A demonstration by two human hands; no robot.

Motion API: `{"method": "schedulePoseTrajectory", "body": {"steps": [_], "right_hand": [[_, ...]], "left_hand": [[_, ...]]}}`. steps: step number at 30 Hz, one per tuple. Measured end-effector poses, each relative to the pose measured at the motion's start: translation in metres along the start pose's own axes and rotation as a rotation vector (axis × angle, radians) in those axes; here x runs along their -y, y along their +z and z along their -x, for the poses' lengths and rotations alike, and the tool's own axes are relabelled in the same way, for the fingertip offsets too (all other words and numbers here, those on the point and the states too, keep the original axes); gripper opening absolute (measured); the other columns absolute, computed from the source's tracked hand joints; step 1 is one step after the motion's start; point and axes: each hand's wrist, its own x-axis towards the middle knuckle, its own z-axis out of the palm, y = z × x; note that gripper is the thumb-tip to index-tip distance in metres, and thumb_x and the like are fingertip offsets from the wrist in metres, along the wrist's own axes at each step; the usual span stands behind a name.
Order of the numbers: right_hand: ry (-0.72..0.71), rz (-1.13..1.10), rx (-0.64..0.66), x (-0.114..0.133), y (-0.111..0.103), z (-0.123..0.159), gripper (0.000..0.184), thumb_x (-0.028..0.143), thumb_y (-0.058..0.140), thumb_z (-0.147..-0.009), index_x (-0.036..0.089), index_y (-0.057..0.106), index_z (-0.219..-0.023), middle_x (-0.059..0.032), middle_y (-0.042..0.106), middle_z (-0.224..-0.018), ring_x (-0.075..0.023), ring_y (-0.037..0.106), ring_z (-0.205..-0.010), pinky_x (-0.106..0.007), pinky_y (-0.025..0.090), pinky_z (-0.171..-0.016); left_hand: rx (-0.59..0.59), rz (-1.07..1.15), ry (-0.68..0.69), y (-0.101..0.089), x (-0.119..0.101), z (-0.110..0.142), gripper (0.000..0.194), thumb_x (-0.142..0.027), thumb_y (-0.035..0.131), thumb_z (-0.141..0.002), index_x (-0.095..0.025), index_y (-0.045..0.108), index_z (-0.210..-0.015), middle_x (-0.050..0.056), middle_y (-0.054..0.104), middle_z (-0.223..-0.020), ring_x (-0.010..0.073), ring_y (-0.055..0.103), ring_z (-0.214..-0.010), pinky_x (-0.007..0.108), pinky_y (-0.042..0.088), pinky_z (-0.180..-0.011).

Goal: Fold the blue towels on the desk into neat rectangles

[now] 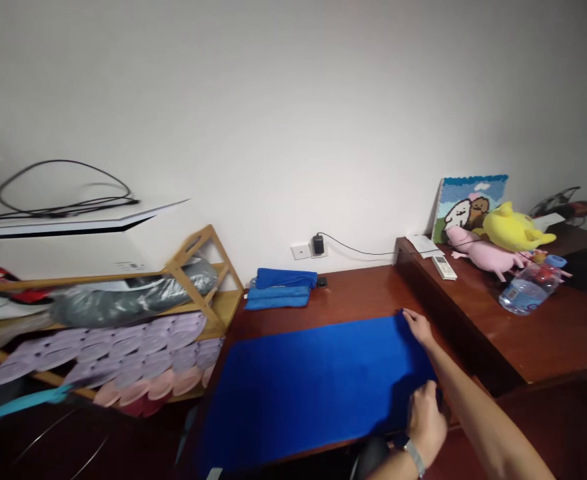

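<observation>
– One blue cloth, spread where?
– Across the reddish-brown desk! Right hand pinches its far-right corner; left hand curls at the near-right one, grip too hidden to tell.
– And beyond?
– Two folded blue cloths, one black power adapter, one remote control.

Cloth on desk, other cloths behind, rack to the left.

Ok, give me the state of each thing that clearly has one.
Large blue cloth: spread out on the desk
Right hand: pinching the cloth's far right corner
Left hand: curled at the near right corner, grip unclear
Other blue cloths: folded
Black adapter: plugged in
Bottle: capped
Remote: lying buttons up
Dog picture: propped upright
Left cable: coiled loosely
</observation>
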Motion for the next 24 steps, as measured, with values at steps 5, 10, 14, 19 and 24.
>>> {"method": "schedulePoseTrajectory", "body": {"steps": [5,10,14,19,24], "right_hand": [[-0.004,-0.031,-0.036,0.079,0.016,-0.004,0.046,0.042,0.056,-0.088,0.020,0.077,-0.123,-0.0117,0.080,-0.112,-0.0282,0.074,-0.109,-0.038,0.055,-0.100],[-0.080,-0.038,0.082,0.174,0.058,0.012,0.040,0.038,0.054,-0.089,0.018,0.078,-0.114,-0.0096,0.082,-0.093,-0.0244,0.077,-0.087,-0.033,0.058,-0.083],[-0.221,-0.042,0.249,0.263,0.112,0.033,0.036,0.035,0.053,-0.093,0.014,0.079,-0.106,-0.0083,0.080,-0.084,-0.0221,0.076,-0.077,-0.028,0.057,-0.073],[-0.451,0.007,0.452,0.373,0.203,0.073,0.026,0.027,0.058,-0.091,0.019,0.081,-0.101,-0.0075,0.082,-0.098,-0.0217,0.076,-0.091,-0.026,0.055,-0.082],[-0.662,0.134,0.635,0.435,0.285,0.115,0.023,0.015,0.067,-0.080,0.025,0.082,-0.094,-0.0043,0.081,-0.101,-0.0220,0.074,-0.102,-0.026,0.052,-0.092]], "left_hand": [[-0.263,0.129,-0.123,-0.080,-0.019,0.053,0.037,-0.024,0.072,-0.080,-0.021,0.075,-0.117,0.011,0.082,-0.095,0.0253,0.076,-0.092,0.037,0.058,-0.090],[-0.426,0.368,-0.146,-0.168,0.004,0.128,0.030,-0.045,0.079,-0.076,-0.017,0.078,-0.087,0.011,0.081,-0.079,0.0255,0.077,-0.075,0.036,0.062,-0.075],[-0.630,0.489,-0.168,-0.237,0.029,0.192,0.037,-0.053,0.081,-0.072,-0.017,0.073,-0.080,0.007,0.075,-0.067,0.0219,0.072,-0.062,0.031,0.059,-0.062],[-0.920,0.456,-0.217,-0.312,0.072,0.263,0.045,-0.062,0.075,-0.072,-0.019,0.071,-0.083,0.005,0.073,-0.068,0.0218,0.072,-0.063,0.029,0.055,-0.058],[-1.058,0.069,-0.459,-0.355,0.138,0.314,0.030,-0.049,0.055,-0.086,-0.024,0.071,-0.087,0.006,0.075,-0.078,0.0247,0.074,-0.074,0.034,0.054,-0.068]]}}
